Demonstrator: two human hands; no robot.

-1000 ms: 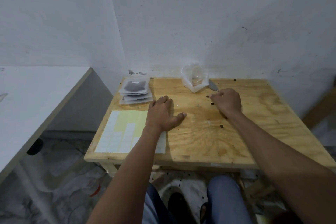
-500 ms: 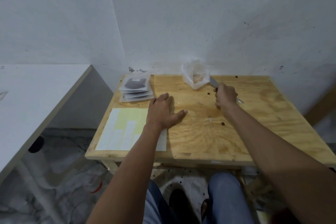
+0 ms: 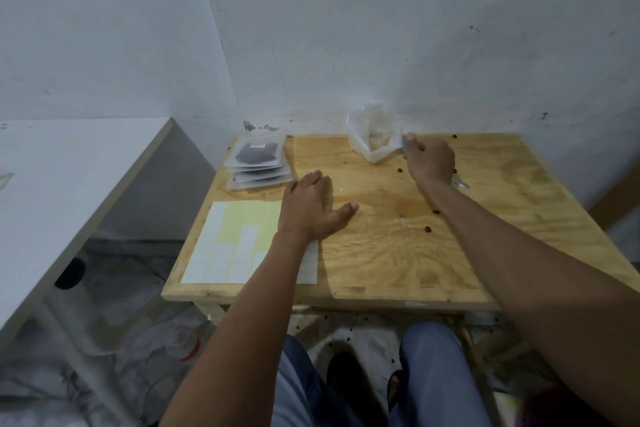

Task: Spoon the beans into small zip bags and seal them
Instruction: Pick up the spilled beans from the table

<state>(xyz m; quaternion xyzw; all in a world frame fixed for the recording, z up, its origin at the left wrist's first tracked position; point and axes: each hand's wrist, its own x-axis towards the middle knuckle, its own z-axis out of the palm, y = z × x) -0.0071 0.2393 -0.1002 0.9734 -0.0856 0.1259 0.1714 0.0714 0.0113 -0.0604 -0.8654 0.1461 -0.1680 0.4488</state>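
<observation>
My right hand (image 3: 430, 159) grips a metal spoon (image 3: 460, 181), whose handle end sticks out behind the hand; its bowl end is at the mouth of a clear plastic bag (image 3: 373, 137) standing at the back of the wooden table (image 3: 398, 253). My left hand (image 3: 311, 208) rests flat on the table with fingers spread, touching nothing else. A stack of small zip bags (image 3: 258, 163) filled with dark beans lies at the back left corner. A few loose beans (image 3: 428, 229) are scattered on the tabletop.
A yellow sheet with white sticker labels (image 3: 235, 246) lies at the table's front left. A white shelf (image 3: 69, 191) stands to the left. White walls close off the back. Beans and plastic litter the floor below, by my knees.
My right hand picked up the spoon from the table and moved it back toward the clear bag. My left hand stayed flat in place.
</observation>
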